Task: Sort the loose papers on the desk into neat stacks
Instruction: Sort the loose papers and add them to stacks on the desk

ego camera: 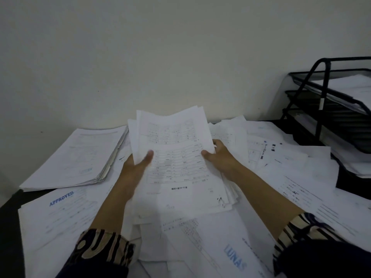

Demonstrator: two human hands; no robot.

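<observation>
White loose papers [200,237] cover the dark desk [10,213] from the near edge outward. At 5 o'clock, nearest the viewer, lies a sheet stamped "LUNAS" [234,257] in blue. At 8 o'clock lies a sheet stamped "APPROVED" [61,198] in blue. Patterned sleeve cuffs [104,247] show at the near ends of both forearms.

At centre, both hands hold a bundle of papers [176,163], tilted up off the desk, printed tables facing the viewer. The left hand [136,167] grips the bundle's left edge, thumb on the front face, fingers hidden behind. The right hand [218,157] grips the right edge, thumb on the front, fingers curled round the back.

At 10 o'clock, beyond the left hand, a squared stack of papers [76,157] rests on the desk. At 2 o'clock, more loose sheets overlap beside a black wire tiered tray [325,101] that holds paper. A pale wall [160,47] stands behind, at 12 o'clock.
</observation>
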